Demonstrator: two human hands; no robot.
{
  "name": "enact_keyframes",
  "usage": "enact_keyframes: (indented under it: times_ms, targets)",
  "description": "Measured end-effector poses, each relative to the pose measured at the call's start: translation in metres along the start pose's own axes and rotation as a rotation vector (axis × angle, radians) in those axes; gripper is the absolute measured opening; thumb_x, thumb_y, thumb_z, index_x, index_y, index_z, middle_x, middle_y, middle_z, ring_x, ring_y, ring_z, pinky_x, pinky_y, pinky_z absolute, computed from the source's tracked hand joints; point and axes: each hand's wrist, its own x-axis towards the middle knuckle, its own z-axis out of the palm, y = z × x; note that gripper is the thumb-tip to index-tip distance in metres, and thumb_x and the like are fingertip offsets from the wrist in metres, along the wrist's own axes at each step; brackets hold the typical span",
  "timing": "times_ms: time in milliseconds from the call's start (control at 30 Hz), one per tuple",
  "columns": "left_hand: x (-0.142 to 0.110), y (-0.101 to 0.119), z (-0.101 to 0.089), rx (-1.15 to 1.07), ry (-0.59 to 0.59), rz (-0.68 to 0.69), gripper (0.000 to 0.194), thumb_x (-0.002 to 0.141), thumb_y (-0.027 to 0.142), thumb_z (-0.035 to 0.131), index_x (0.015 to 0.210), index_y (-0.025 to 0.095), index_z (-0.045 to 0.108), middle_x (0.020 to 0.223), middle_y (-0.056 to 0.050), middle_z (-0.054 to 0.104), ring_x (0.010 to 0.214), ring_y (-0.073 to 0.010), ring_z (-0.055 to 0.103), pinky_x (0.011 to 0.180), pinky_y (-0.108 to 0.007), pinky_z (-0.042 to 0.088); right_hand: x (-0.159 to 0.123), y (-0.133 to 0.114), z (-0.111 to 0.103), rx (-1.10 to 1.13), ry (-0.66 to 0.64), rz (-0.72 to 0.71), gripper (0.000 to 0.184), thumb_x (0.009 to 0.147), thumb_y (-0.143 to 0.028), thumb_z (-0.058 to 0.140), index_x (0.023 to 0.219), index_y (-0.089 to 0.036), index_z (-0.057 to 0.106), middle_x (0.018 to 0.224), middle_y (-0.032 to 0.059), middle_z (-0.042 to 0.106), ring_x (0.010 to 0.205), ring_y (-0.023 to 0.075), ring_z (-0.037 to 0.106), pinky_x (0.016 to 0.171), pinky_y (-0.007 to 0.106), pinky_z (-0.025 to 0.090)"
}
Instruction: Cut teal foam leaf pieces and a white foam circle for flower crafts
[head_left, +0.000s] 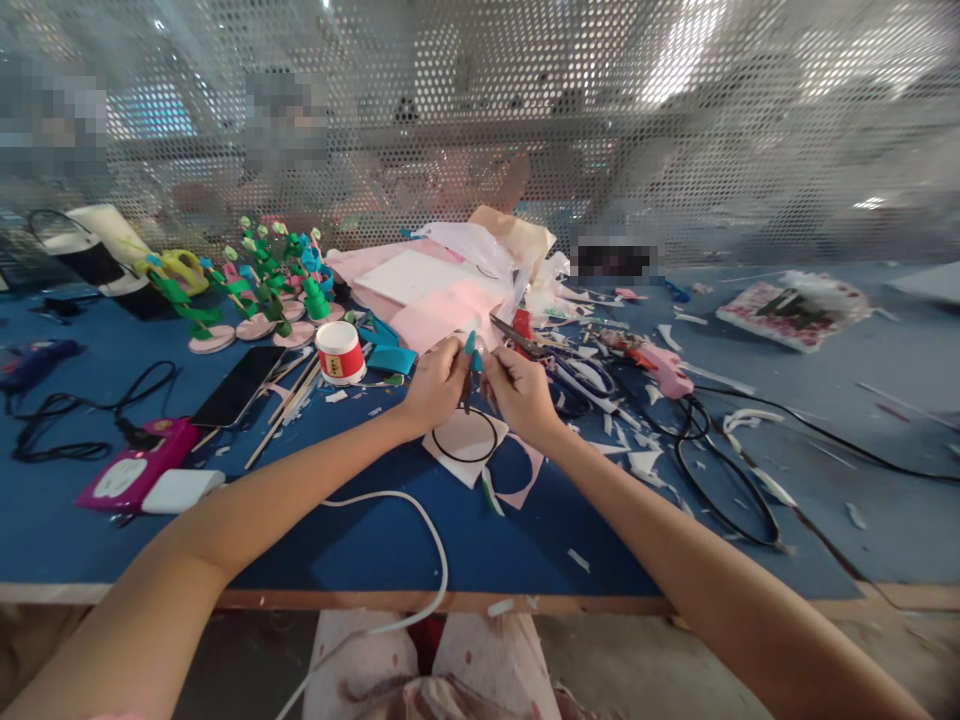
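- The table (525,550) is running out of view at both sides.
- The left hand (436,382) and right hand (519,388) are meeting midway between its front and back edges, fingers narrowly pinching.
- A paper square (463,437) is lying nearer the front edge, its top hiding behind the hands.
- A dark pointed thing (466,396) is poking out below, mostly hidden.
- A blue-green piece (471,342) is sitting between both hands' fingertips, partly covered.

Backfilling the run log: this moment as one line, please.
left hand: apparently pinching small teal piece | right hand: likewise, details unclear | below: white square sheet bearing black ring | near right: dark metal scissors
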Motion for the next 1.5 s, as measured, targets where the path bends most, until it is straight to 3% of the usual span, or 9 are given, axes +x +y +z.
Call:
enact_keyframes:
  times_ms: [167,500,733,1033,1300,1433,1500]
  targets:
    - [-0.001,-0.002,0.004,-0.086,0.003,-0.073,0.022,0.091,0.030,0.036,0.072,0.019,0.038,0.055,0.006,0.044,0.052,-0.0099,0.045,0.055,-0.023,0.034,0.000,-0.001,0.000,-0.008,-0.016,0.003,0.038,0.086,-0.043,0.045,0.056,-0.021,0.038,0.043,-0.0031,0.044,0.040,0.0095,0.043,0.043,0.023,0.031]
    - [-0.002,-0.001,0.002,-0.152,-0.017,-0.094,0.027,0.090,0.037,0.036,0.070,0.019,0.039,0.054,0.005,0.043,0.052,-0.0094,0.043,0.053,-0.022,0.035,0.001,-0.001,0.000,-0.022,-0.013,-0.006,0.039,0.085,-0.045,0.045,0.056,-0.021,0.038,0.043,-0.0029,0.045,0.040,0.0096,0.043,0.043,0.023,0.031]
    - [-0.003,-0.002,0.005,-0.280,0.072,-0.139,0.025,0.087,0.038,0.044,0.073,0.019,0.039,0.054,0.007,0.041,0.048,-0.0080,0.044,0.050,-0.021,0.036,0.001,0.000,0.000,-0.059,0.016,-0.017,0.038,0.086,-0.043,0.045,0.055,-0.021,0.038,0.043,-0.0028,0.045,0.040,0.0095,0.044,0.044,0.023,0.031]
    - [-0.001,0.001,0.002,-0.142,0.020,-0.135,0.026,0.089,0.031,0.039,0.066,0.019,0.039,0.053,0.005,0.043,0.053,-0.0094,0.044,0.054,-0.022,0.035,0.000,0.001,0.000,-0.030,0.014,-0.001,0.036,0.087,-0.039,0.044,0.056,-0.021,0.038,0.044,-0.0027,0.046,0.040,0.0101,0.045,0.044,0.024,0.032]
    - [-0.002,-0.006,0.002,-0.095,0.040,0.002,0.028,0.092,0.037,0.032,0.075,0.018,0.043,0.061,0.003,0.047,0.056,-0.0101,0.047,0.057,-0.023,0.038,0.001,0.003,0.001,0.061,0.032,0.048,0.041,0.085,-0.048,0.045,0.056,-0.020,0.039,0.044,-0.0025,0.045,0.039,0.0089,0.042,0.042,0.023,0.031]
    - [-0.002,-0.017,0.000,-0.016,0.029,0.274,0.041,0.088,0.050,0.038,0.105,0.013,0.046,0.090,-0.007,0.059,0.071,-0.0129,0.056,0.067,-0.026,0.045,0.002,0.007,0.004,0.224,0.043,0.112,0.043,0.081,-0.054,0.049,0.056,-0.020,0.039,0.042,-0.0051,0.040,0.036,0.0069,0.036,0.037,0.021,0.028]
    - [-0.001,-0.020,0.000,0.082,0.039,0.388,0.043,0.089,0.048,0.037,0.111,0.012,0.046,0.101,-0.012,0.059,0.082,-0.0153,0.057,0.073,-0.028,0.047,0.003,0.007,0.006,0.320,0.020,0.147,0.044,0.078,-0.057,0.051,0.057,-0.020,0.040,0.042,-0.0058,0.039,0.035,0.0061,0.034,0.036,0.021,0.026]
